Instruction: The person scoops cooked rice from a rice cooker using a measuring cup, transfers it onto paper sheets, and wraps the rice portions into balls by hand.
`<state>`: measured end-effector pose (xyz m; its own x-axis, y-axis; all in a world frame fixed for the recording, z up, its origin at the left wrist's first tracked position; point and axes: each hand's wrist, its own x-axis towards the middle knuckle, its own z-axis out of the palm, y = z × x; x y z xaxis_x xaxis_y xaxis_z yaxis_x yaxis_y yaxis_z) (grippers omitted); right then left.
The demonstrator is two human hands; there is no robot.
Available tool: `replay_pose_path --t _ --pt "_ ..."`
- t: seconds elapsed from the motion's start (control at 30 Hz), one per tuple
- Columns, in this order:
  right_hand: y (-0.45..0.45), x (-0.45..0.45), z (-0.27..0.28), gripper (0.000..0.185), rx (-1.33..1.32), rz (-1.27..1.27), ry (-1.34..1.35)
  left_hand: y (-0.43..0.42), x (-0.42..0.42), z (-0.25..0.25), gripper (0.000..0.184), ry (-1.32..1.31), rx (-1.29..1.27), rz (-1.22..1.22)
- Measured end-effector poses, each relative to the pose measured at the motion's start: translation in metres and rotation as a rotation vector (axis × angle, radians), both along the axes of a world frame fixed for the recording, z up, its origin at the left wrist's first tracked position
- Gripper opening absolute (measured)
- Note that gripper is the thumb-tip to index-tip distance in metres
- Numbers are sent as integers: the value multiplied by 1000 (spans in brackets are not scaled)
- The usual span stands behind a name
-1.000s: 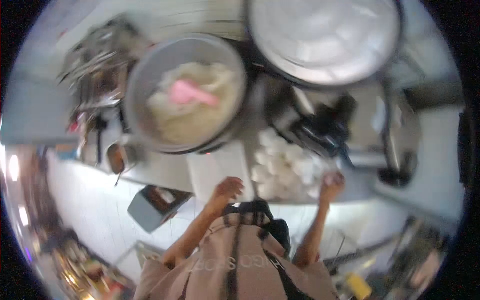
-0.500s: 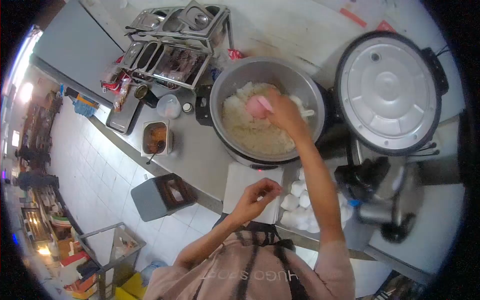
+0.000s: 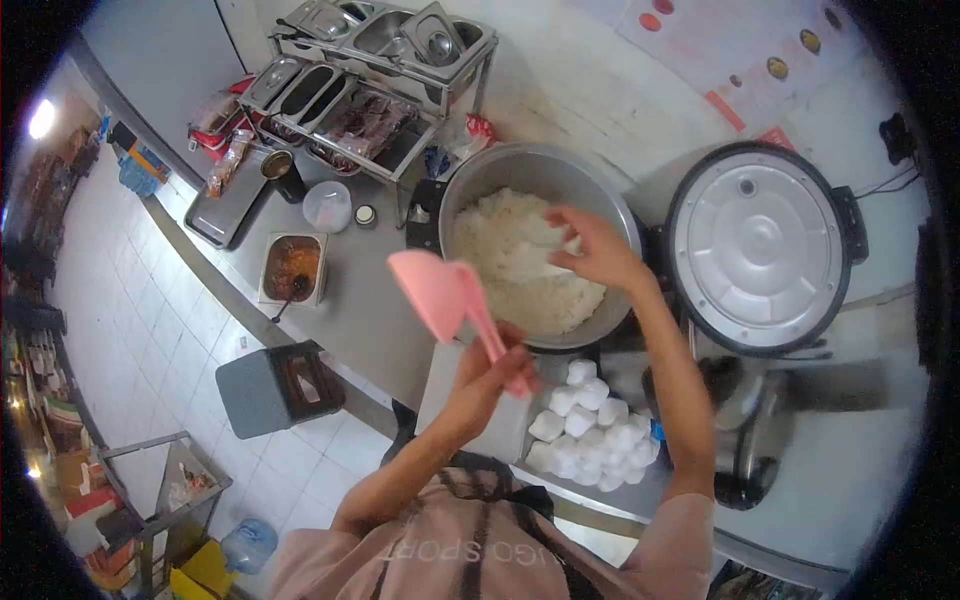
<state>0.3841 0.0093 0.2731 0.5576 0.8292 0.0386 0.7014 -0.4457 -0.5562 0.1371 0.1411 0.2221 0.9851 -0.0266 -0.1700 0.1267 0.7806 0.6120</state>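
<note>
My left hand (image 3: 492, 378) is closed around the handle of a pink scoop (image 3: 432, 290), raised in front of the large pot's near left side. My right hand (image 3: 598, 250) is over the pot (image 3: 620, 205), its fingers apart and curved. White rice (image 3: 495, 235) lies in the pot. A pale, whitish shape (image 3: 540, 262) shows beside my right fingertips; its outline is too unclear to name. Below my right forearm, many small white rounded bundles (image 3: 580, 420) are piled near the counter's front edge.
A large round lid (image 3: 765, 245) stands open right of the pot. Metal pans on a rack (image 3: 385, 35) are at the back left. A container of reddish-brown food (image 3: 294, 268), a clear lidded tub (image 3: 327, 206) and a dark cup (image 3: 285, 178) are left. A grey bin (image 3: 262, 392) stands below.
The pink scoop has passed from my right hand in the pot to my left hand, outside it. My right hand remains over the pot with its fingers now apart. The view has shifted slightly.
</note>
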Motion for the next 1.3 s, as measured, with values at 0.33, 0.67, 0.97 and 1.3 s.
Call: replay_pose_path --t 0.33,0.67,0.97,1.3 --pt "-26 66 -104 41 -553 94 -265 46 -84 -67 18 336 373 350" --pt "80 146 -174 20 -548 -28 -475 0 -6 -100 31 61 554 350" --pt "28 65 -130 34 -338 188 -78 -4 -5 -100 40 38 454 345" --pt "1 41 -114 28 -740 -37 -329 33 -20 -50 47 172 846 243"
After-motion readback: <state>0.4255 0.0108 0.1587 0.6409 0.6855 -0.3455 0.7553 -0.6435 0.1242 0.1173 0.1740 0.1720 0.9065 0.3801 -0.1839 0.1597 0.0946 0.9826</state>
